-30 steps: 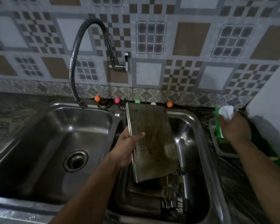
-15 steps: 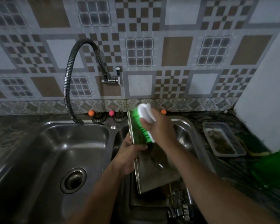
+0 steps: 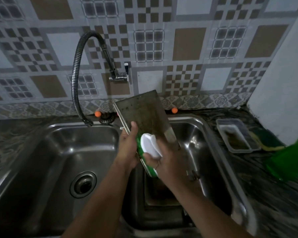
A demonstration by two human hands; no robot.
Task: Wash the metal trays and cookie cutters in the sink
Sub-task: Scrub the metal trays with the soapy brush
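A dirty flat metal tray (image 3: 145,112) stands tilted on edge over the right sink basin (image 3: 194,133). My left hand (image 3: 128,145) grips the tray's left rim, thumb on its face. My right hand (image 3: 163,160) holds a scrub brush (image 3: 150,146) with a white handle and green bristles, pressed against the tray's lower face. More metal trays (image 3: 162,194) lie stacked in the bottom of the right basin, partly hidden by my arms. Small metal pieces (image 3: 193,175), perhaps cookie cutters, show beside my right wrist.
The left basin (image 3: 58,160) has a round drain (image 3: 83,184). A flexible hose tap (image 3: 79,69) hangs over it. On the right counter sit a clear plastic container (image 3: 236,134), a yellow-green sponge (image 3: 267,145) and a green object (image 3: 287,158). A white wall (image 3: 282,83) stands at the right.
My right hand brought the brush from the counter to the tray, then moved it down from the tray's top to its lower part. The tray has been lifted and tilted higher.
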